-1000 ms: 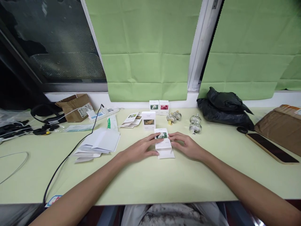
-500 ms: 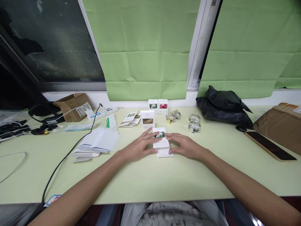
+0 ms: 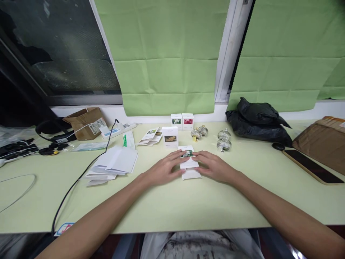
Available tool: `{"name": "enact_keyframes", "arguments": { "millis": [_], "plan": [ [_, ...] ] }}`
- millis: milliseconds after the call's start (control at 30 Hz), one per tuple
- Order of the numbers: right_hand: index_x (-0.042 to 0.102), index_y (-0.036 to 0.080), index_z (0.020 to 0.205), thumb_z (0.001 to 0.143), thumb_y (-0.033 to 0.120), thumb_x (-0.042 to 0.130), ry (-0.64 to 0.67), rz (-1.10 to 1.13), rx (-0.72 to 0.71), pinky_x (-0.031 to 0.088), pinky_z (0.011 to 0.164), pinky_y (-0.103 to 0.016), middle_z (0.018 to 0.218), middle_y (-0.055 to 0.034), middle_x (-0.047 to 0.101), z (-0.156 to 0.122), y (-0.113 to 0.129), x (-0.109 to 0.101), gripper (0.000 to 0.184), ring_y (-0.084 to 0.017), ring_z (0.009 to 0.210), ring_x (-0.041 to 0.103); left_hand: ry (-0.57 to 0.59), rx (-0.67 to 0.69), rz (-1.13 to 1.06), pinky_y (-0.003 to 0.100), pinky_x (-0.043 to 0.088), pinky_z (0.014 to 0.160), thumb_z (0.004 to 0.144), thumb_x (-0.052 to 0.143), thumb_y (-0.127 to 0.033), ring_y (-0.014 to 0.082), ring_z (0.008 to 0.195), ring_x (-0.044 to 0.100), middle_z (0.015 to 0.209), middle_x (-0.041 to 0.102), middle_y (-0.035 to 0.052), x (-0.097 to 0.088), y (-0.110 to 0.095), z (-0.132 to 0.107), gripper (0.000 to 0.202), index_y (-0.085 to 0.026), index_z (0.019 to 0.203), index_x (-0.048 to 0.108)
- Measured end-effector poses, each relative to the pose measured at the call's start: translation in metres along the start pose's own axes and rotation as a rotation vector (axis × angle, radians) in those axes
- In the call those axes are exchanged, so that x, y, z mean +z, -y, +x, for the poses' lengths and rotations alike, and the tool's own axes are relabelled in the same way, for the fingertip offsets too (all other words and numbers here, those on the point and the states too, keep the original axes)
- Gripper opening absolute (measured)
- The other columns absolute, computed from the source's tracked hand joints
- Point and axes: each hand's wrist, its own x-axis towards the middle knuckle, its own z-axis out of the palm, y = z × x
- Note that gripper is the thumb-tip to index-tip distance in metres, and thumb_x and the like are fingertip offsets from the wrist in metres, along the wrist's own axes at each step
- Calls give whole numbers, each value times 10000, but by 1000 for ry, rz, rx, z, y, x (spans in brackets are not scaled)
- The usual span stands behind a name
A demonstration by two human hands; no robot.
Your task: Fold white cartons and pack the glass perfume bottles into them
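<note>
A small white flat carton [image 3: 188, 162] with a white-flower picture lies on the pale green table [image 3: 172, 205] in front of me. My left hand [image 3: 164, 169] rests on its left side with fingers stretched flat over its top. My right hand [image 3: 212, 166] presses flat on its right side, fingertips nearly meeting the left ones over the picture. An open white flap sticks out toward me between the hands. Behind it stands a similar white box [image 3: 170, 136] with a yellowish picture.
Two small boxes [image 3: 182, 121] stand at the back by the green blinds, with several glass ornaments [image 3: 224, 141] to their right. A black bag [image 3: 257, 124], a phone [image 3: 308, 166], a brown parcel [image 3: 320, 142], white folded sheets [image 3: 114, 163], leaflets [image 3: 150, 136], a black cable [image 3: 78, 181].
Both hands have closed in over the carton's top, fingertips now almost touching above the picture. The carton looks pressed flatter and a bit shorter.
</note>
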Motion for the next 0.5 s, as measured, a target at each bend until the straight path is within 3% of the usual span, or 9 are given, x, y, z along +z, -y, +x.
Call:
{"name": "enact_keyframes", "arguments": {
  "millis": [167,367,500],
  "plan": [
    [639,277,1304,1031,291,647,-4,62,-2,568,1049,-475,1350,-131,643,2,1,1,274,-292,1260,639,-3,-2,-10,479,346,1324,1059,566,-470,251,1595,374,1716,395,31,3,-1,1,548,-353,1589,494],
    [584,326,1370,958,387,763,47,188,156,541,1064,-475,1385,-81,627,1,10,-14,453,-297,1289,588,10,-57,-67,522,353,1312,1015,625,-530,294,1599,363,1727,373,33,-10,0,-6,600,-365,1579,500],
    [563,308,1296,836,399,876,66,225,152,517,1064,-478,1360,-76,603,2,21,-16,564,-312,1277,547,24,-40,-78,559,377,1286,906,755,-587,343,1592,362,1716,383,78,-14,-3,-9,762,-353,1581,490]
  ]
}}
